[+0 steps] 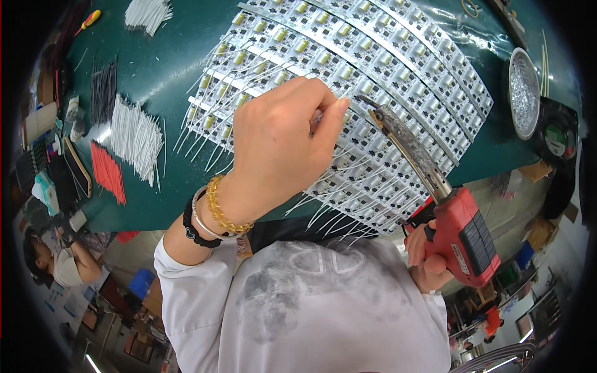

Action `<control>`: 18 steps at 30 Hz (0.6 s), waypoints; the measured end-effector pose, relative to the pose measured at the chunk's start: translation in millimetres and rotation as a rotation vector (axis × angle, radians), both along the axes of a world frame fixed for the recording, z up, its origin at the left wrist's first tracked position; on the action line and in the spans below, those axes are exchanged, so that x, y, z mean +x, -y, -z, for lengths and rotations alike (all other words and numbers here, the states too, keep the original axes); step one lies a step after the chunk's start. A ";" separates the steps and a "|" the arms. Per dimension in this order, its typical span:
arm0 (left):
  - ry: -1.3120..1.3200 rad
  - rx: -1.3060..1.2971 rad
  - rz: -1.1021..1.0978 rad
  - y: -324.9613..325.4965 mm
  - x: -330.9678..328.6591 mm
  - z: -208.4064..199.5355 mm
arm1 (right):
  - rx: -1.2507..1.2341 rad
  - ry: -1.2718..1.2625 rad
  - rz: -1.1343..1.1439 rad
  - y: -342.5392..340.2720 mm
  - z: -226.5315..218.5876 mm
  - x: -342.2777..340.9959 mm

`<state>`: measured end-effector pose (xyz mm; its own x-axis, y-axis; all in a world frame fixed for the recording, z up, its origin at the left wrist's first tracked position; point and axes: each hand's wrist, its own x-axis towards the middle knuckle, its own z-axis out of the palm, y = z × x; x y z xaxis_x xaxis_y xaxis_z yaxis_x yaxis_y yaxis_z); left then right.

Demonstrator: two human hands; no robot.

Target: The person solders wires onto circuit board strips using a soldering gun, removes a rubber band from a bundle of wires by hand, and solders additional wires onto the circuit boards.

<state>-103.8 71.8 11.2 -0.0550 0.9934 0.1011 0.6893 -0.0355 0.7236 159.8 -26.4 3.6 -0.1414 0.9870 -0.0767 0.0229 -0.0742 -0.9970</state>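
Observation:
My left hand [283,133] is over the middle of a large panel of white circuit boards [429,102]. Its thumb and fingers are pinched together, and whatever they grip is hidden. My right hand [429,258] is wrapped round a red and black soldering gun [460,230], held at the panel's near right edge. The gun's dark metal tip slants over the boards, close to my left thumb. Rows of small yellow-green components cover the panel, split by metal strips. Thin white wires [339,211] stick out from the boards along the left and near sides.
On the green table [186,37] lie bundles of white wires [134,140], black wires [104,90] and red wires [107,172]. A yellow-handled screwdriver [91,18] is far left. To the right stand a metal bowl [523,93] and a black fan [556,133]. Another person [65,261] sits at lower left.

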 end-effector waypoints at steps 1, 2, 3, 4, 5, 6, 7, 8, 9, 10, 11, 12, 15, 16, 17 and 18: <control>0.008 -0.021 -0.006 0.1 -0.9 -0.4 | -0.007 -0.044 0.038 -3.9 -3.3 -8.0; 0.008 -0.022 -0.009 0.4 -1.9 -0.5 | -0.008 -0.044 0.035 -4.5 -3.3 -6.9; 0.006 -0.028 -0.008 0.7 -3.0 -0.7 | -0.001 -0.009 0.015 -5.1 -3.3 -4.6; 0.007 -0.035 -0.003 0.8 -3.0 0.1 | 0.005 0.029 0.000 -5.4 -3.2 -3.7; 0.009 -0.035 -0.003 0.9 -2.7 0.4 | 0.004 0.030 0.001 -7.6 -6.4 -6.9; -0.007 -0.038 0.001 1.2 -2.2 0.4 | -0.054 0.000 0.009 -12.8 -13.2 -14.1; -0.021 -0.041 0.003 1.4 -2.1 0.4 | -0.112 -0.029 0.016 -15.7 -17.0 -18.2; -0.020 -0.041 0.002 2.0 -1.6 1.9 | -0.113 -0.028 0.015 -15.0 -14.5 -12.7; -0.038 0.000 0.000 2.9 -0.8 4.4 | -0.120 -0.133 -0.111 -13.1 -9.1 -1.5; -0.054 0.041 0.002 2.7 0.7 5.4 | -0.126 -0.238 -0.234 -10.0 -4.8 8.0; -0.052 0.040 0.001 2.1 0.9 5.4 | -0.128 -0.236 -0.234 -5.5 -0.3 13.0; -0.060 0.056 0.006 1.5 1.1 5.4 | -0.095 -0.175 -0.218 -0.3 4.4 17.3; -0.080 0.069 0.010 2.8 2.6 6.3 | -0.105 -0.042 -0.052 -5.7 -10.0 -9.9; -0.084 0.066 0.007 3.5 2.2 5.8 | -0.146 0.037 0.095 -9.5 -16.5 -20.9; -0.085 0.067 0.005 4.0 1.9 5.2 | -0.145 0.037 0.093 -10.5 -15.9 -21.0; -0.093 0.066 0.002 4.6 1.6 4.5 | -0.135 0.015 0.072 -11.3 -15.0 -20.5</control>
